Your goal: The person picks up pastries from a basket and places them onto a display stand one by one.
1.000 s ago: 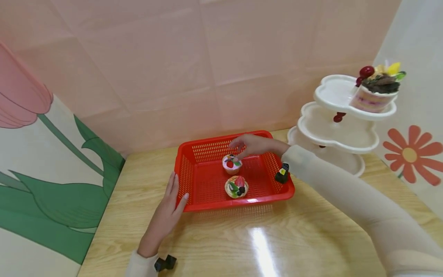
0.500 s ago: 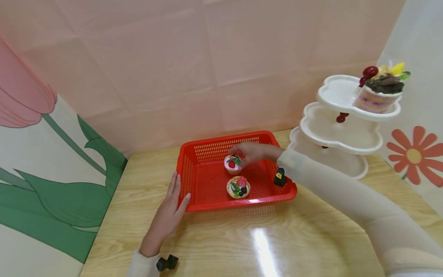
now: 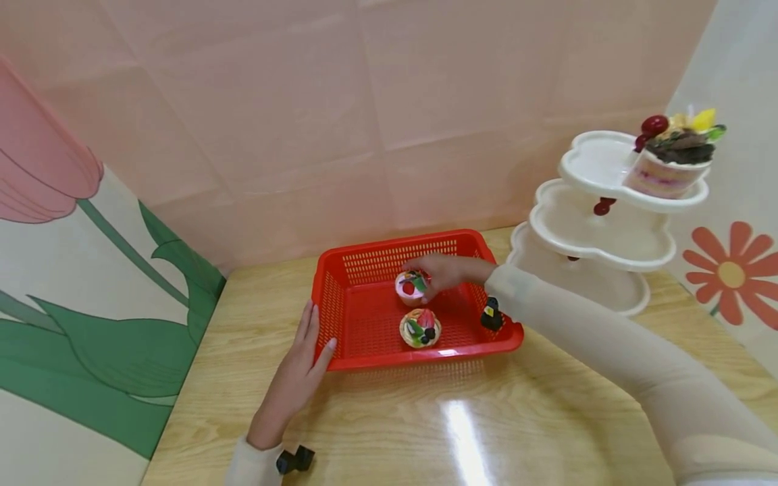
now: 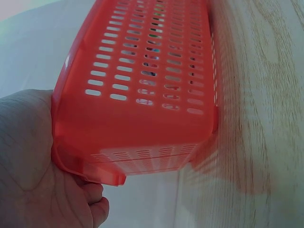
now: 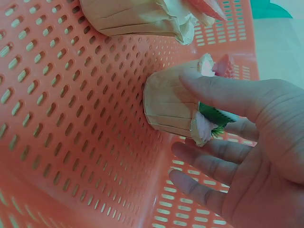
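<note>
A red plastic basket point(image 3: 419, 359) with slotted walls stands on the wooden table. My left hand point(image 3: 296, 368) holds its front left corner, thumb over the rim and fingers along the outside of the left end. Inside the basket, my right hand point(image 3: 442, 271) grips a cupcake point(image 3: 408, 289) topped with pink cream, a red fruit and a green leaf. In the right wrist view its thumb point(image 5: 223, 92) lies against the pale wrapper point(image 5: 171, 97), with fingers on the far side. A second fruit-topped cupcake point(image 3: 420, 329) sits nearer the front wall.
A white three-tier stand point(image 3: 602, 233) is at the back right, with a toy cake point(image 3: 668, 169) on its top tier. The pink backdrop point(image 3: 292, 135) rises behind the basket. Black wrist cameras point(image 3: 492, 314) are strapped to both sleeves.
My right hand has come down around the farther cupcake, its fingers closing in on it. The left hand stays at the basket corner; the view has shifted slightly.
</note>
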`<state>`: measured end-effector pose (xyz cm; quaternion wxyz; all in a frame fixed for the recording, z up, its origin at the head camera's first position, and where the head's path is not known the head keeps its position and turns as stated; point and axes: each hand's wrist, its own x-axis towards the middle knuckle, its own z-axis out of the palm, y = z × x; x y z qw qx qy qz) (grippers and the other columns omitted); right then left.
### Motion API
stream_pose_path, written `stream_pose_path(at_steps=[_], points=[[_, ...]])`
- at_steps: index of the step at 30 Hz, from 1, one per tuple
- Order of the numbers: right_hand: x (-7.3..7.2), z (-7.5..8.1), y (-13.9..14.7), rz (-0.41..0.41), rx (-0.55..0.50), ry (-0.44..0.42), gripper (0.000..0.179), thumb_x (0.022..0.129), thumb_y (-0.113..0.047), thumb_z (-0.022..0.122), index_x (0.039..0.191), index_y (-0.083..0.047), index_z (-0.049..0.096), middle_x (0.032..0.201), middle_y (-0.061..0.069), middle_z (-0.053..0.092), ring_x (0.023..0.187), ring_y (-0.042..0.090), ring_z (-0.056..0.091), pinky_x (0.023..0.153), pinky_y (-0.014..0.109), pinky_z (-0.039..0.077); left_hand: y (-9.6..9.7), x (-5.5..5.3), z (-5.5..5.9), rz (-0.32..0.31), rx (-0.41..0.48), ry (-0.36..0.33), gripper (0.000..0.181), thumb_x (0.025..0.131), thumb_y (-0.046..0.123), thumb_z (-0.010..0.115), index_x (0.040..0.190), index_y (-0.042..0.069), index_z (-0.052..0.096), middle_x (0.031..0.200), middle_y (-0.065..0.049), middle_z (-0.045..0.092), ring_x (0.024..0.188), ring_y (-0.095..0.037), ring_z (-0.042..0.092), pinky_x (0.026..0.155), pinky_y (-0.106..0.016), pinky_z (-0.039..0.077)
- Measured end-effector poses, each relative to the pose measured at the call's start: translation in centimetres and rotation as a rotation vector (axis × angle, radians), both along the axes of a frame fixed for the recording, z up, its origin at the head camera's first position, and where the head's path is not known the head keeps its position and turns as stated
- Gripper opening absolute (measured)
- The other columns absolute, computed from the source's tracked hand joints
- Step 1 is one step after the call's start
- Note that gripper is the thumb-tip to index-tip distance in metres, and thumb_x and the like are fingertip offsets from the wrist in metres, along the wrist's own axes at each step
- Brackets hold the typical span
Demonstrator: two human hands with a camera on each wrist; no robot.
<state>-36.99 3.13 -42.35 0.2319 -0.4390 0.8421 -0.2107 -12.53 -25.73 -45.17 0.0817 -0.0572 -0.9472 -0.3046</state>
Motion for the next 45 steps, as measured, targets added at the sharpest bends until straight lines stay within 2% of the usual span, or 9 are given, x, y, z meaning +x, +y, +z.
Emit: stream_pose_path(at_steps=[6,15,24,35,40,45], points=[[0.0,-0.1,0.0,-0.002,0.013,0.007,0.083,0.082,-0.016,0.086,0.153,-0.007,0.043,0.146,0.014,0.052,0.133,0.033,0.048,0.114,0.054,0.037,0.0,0.0,0.1,0.001,0.001,-0.001,0.078,0.107,0.053,0.040,0.164,0.011,0.007,0.170,0.003,-0.008,0.154,-0.027,0.015,0.114,-0.055,0.031],[0.1,0.0,-0.1,0.016,-0.003,0.047,0.068,0.084,-0.022,0.085,0.141,-0.006,0.054,0.131,0.010,0.061,0.120,0.027,0.056,0.108,0.048,0.045,0.0,-0.1,0.1,0.003,0.004,0.001,0.078,0.107,0.052,0.040,0.164,0.010,0.008,0.170,0.003,-0.007,0.154,-0.028,0.017,0.113,-0.055,0.033],[0.0,-0.2,-0.1,-0.019,-0.014,0.015,0.062,0.083,-0.026,0.086,0.133,-0.007,0.054,0.124,0.007,0.061,0.112,0.024,0.056,0.103,0.043,0.049,0.0,-0.1,0.0,-0.006,0.012,0.002,0.077,0.107,0.051,0.041,0.163,0.009,0.008,0.170,0.003,-0.008,0.154,-0.027,0.016,0.114,-0.054,0.032],[0.2,-0.3,-0.1,-0.065,-0.084,-0.007,0.061,0.082,-0.031,0.085,0.127,-0.007,0.053,0.117,0.008,0.061,0.103,0.022,0.056,0.092,0.037,0.051,-0.1,0.0,0.0,-0.007,0.020,-0.001,0.078,0.107,0.051,0.041,0.164,0.009,0.008,0.170,0.003,-0.008,0.154,-0.027,0.016,0.115,-0.054,0.032],[0.5,0.3,0.1,-0.060,-0.117,0.013,0.060,0.081,-0.030,0.084,0.127,-0.007,0.054,0.117,0.008,0.062,0.102,0.022,0.057,0.088,0.036,0.052,-0.1,0.0,0.0,-0.012,0.029,-0.001,0.077,0.107,0.052,0.040,0.164,0.010,0.007,0.170,0.004,-0.008,0.154,-0.026,0.016,0.115,-0.054,0.031],[1.0,2.3,0.2,-0.087,-0.146,0.030,0.061,0.081,-0.029,0.085,0.129,-0.010,0.053,0.121,0.008,0.061,0.104,0.023,0.057,0.088,0.037,0.054,-0.2,-0.1,0.1,-0.008,0.034,-0.001,0.077,0.108,0.051,0.040,0.164,0.011,0.006,0.170,0.004,-0.008,0.153,-0.028,0.017,0.114,-0.056,0.032]])
